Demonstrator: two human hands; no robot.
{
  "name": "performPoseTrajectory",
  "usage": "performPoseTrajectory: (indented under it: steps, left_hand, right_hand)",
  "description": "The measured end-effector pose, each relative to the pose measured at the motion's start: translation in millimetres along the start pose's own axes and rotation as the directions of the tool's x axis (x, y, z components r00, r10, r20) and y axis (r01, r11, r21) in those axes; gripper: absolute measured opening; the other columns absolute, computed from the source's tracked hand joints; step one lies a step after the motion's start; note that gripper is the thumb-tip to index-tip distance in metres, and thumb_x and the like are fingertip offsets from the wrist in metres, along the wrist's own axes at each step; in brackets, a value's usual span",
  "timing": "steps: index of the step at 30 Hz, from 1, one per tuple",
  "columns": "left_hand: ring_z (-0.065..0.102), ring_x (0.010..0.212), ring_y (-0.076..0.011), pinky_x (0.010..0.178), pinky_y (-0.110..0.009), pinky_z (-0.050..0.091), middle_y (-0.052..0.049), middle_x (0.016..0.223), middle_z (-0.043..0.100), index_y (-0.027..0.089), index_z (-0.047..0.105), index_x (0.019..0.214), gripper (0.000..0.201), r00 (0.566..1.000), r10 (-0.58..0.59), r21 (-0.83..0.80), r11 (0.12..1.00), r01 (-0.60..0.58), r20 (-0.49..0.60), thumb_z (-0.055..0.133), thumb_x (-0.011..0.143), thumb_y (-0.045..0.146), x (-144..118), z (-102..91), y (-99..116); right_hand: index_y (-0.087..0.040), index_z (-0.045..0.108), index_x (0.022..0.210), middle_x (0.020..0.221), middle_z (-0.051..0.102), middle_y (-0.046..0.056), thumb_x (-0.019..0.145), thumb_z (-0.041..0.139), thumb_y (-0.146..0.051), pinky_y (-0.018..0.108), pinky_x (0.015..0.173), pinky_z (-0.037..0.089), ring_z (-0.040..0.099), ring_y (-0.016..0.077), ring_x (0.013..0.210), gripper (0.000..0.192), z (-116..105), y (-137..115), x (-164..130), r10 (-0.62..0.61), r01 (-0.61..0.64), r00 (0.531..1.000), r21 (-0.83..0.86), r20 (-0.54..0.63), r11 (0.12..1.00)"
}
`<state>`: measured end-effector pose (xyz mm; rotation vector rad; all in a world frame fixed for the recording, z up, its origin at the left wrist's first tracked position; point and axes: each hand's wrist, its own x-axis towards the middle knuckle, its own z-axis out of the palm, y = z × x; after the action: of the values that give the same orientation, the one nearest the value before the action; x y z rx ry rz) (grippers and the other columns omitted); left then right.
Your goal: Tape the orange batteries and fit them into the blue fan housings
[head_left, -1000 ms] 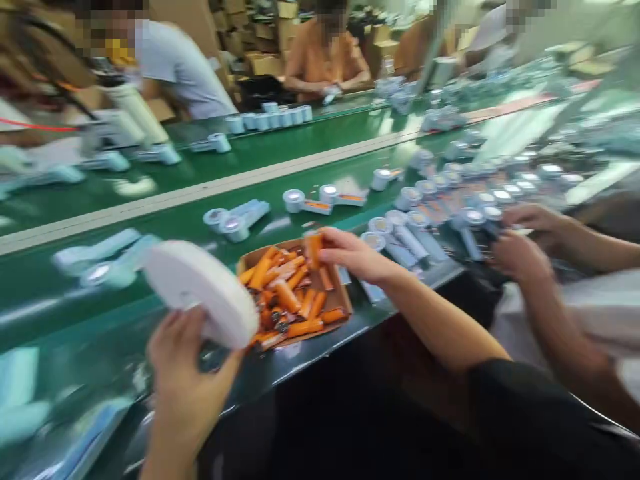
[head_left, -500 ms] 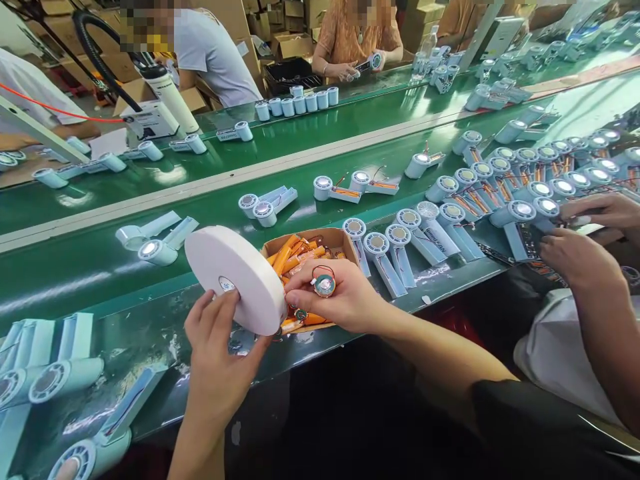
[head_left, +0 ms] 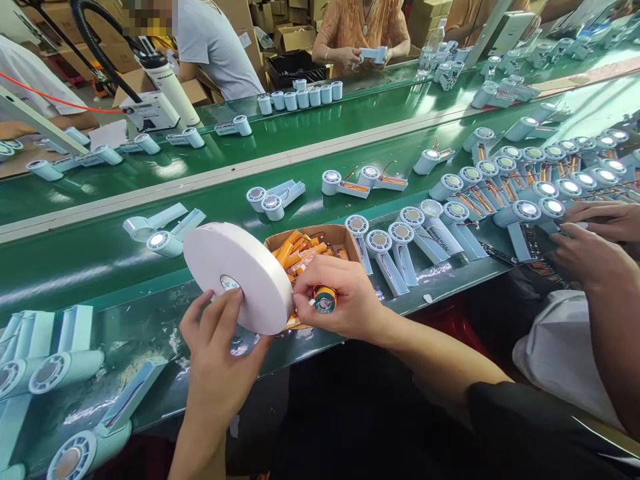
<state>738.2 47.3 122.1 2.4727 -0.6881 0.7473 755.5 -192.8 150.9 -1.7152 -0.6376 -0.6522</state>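
Green surface [head_left: 135, 323], cardboard box [head_left: 353, 248], white roll [head_left: 240, 267], orange cell [head_left: 326, 301].
Left of the box, my left grip [head_left: 220, 357] pinches the roll at hub and rim, sensible holds; it looks stiff, flat face near-left. My right grip [head_left: 350, 293] curls round the cell by the roll's right rim: probably rigid, safest by its body, long axis seemingly near-far, round end facing me.
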Motion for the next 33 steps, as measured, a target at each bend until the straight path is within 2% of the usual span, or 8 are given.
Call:
performPoseTrajectory:
  steps: [6, 11, 14, 16, 19, 24, 28, 33]
  left_hand:
    - [0.053, 0.145, -0.0435, 0.115, -0.064, 0.05, -0.013, 0.136, 0.071, 0.04, 0.043, 0.168, 0.081, 1.0, 0.019, 0.027, 0.999, -0.019, 0.001, 0.081, 0.097, 0.029, 1.8, -4.2, 2.8]
    - [0.055, 0.141, -0.043, 0.113, -0.064, 0.053, -0.013, 0.134, 0.072, 0.038, 0.045, 0.167, 0.078, 1.0, 0.024, 0.023, 0.999, -0.024, 0.001, 0.08, 0.097, 0.031, 1.0, -3.0, 6.7]
    - [0.056, 0.138, -0.0421, 0.111, -0.066, 0.056, -0.014, 0.14, 0.068, 0.037, 0.044, 0.169, 0.08, 0.999, -0.041, -0.049, 0.998, 0.043, 0.026, 0.079, 0.098, 0.034, -2.7, -1.7, 7.3]
    - [0.055, 0.139, -0.0419, 0.111, -0.068, 0.057, -0.015, 0.145, 0.065, 0.036, 0.042, 0.171, 0.082, 0.994, -0.1, -0.091, 0.99, 0.104, 0.048, 0.079, 0.098, 0.037, -5.0, -1.7, 6.8]
    - [0.053, 0.143, -0.0421, 0.113, -0.069, 0.058, -0.014, 0.146, 0.063, 0.037, 0.042, 0.17, 0.084, 0.992, -0.118, -0.093, 0.988, 0.121, 0.045, 0.081, 0.096, 0.035, -6.2, -2.4, 6.1]
    - [0.054, 0.144, -0.0428, 0.113, -0.069, 0.058, -0.014, 0.14, 0.068, 0.039, 0.043, 0.169, 0.084, 0.998, -0.055, -0.036, 0.998, 0.055, 0.009, 0.082, 0.095, 0.028, -4.0, -2.7, 7.4]
    - [0.053, 0.145, -0.0437, 0.113, -0.067, 0.056, -0.014, 0.14, 0.069, 0.04, 0.041, 0.171, 0.087, 0.999, -0.049, -0.021, 0.999, 0.049, 0.012, 0.083, 0.095, 0.027, -2.6, -2.4, 8.9]
    - [0.056, 0.14, -0.0425, 0.112, -0.067, 0.056, -0.014, 0.14, 0.069, 0.037, 0.044, 0.169, 0.081, 0.999, -0.053, -0.03, 0.998, 0.053, 0.009, 0.081, 0.097, 0.034, -1.5, -1.9, 9.2]
  right_hand:
    - [-0.022, 0.07, 0.085, 0.076, 0.072, 0.0, 0.092, 0.069, -0.021, 0.028, 0.072, 0.058, 0.065, 0.0138, 0.066, 0.007, -1.4, 1.5, -2.4, 0.051, -0.051, 0.999, -0.009, -0.005, 0.999]
    - [-0.023, 0.066, 0.084, 0.075, 0.071, -0.001, 0.089, 0.067, -0.017, 0.026, 0.066, 0.055, 0.064, 0.0135, 0.065, 0.008, 1.3, 1.8, -5.5, -0.038, 0.029, 0.997, -0.131, -0.062, 0.991]
    - [-0.024, 0.065, 0.086, 0.076, 0.07, 0.0, 0.089, 0.068, -0.012, 0.025, 0.063, 0.054, 0.064, 0.0135, 0.066, 0.013, 2.4, 1.3, -10.0, -0.144, 0.122, 0.986, -0.224, -0.083, 0.967]
    - [-0.024, 0.065, 0.087, 0.077, 0.069, 0.0, 0.09, 0.068, -0.011, 0.026, 0.061, 0.052, 0.063, 0.0139, 0.065, 0.014, 1.6, 1.1, -12.6, -0.168, 0.148, 0.984, -0.254, -0.057, 0.956]
    - [-0.024, 0.064, 0.089, 0.078, 0.069, 0.001, 0.09, 0.069, -0.015, 0.028, 0.066, 0.055, 0.065, 0.0155, 0.068, 0.011, -1.1, 1.6, -12.7, -0.099, 0.092, 0.995, -0.186, -0.032, 0.978]
    - [-0.022, 0.072, 0.101, 0.083, 0.075, 0.003, 0.096, 0.071, -0.023, 0.032, 0.079, 0.062, 0.071, 0.0175, 0.076, 0.005, -4.1, 2.1, -5.0, 0.014, -0.016, 1.0, -0.104, -0.019, 0.994]
    - [-0.023, 0.072, 0.097, 0.082, 0.076, 0.002, 0.097, 0.07, -0.019, 0.029, 0.076, 0.061, 0.071, 0.0158, 0.074, 0.004, -4.4, 1.9, -2.2, -0.03, 0.029, 1.0, -0.106, -0.005, 0.994]
    - [-0.024, 0.066, 0.093, 0.081, 0.072, 0.001, 0.093, 0.069, -0.012, 0.026, 0.07, 0.057, 0.068, 0.0144, 0.072, 0.012, -4.3, 5.3, -7.0, -0.154, 0.151, 0.988, -0.111, -0.02, 0.982]
